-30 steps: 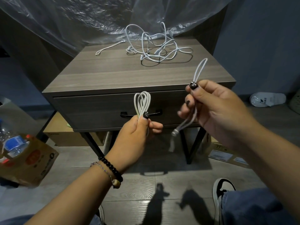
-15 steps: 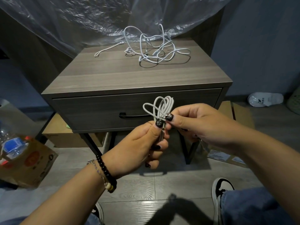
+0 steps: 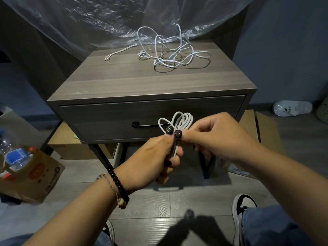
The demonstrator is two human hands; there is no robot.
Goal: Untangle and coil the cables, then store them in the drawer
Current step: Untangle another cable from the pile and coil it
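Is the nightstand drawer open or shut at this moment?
Shut. The drawer front sits flush under the nightstand top, with no interior showing; both hands hold the coiled cable before its handle.

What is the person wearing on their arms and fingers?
Both forearms are bare, no sleeves. The left hand has a black bead bracelet and a thin woven one with a pale bead at the wrist. The right hand has no bracelet. Nails are dark, and both thumbnails carry sparkly decorations.

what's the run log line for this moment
step: coiling | left hand: grips coiled cable | right hand: pinches same coil | tangled cables: on nightstand top | drawer: closed
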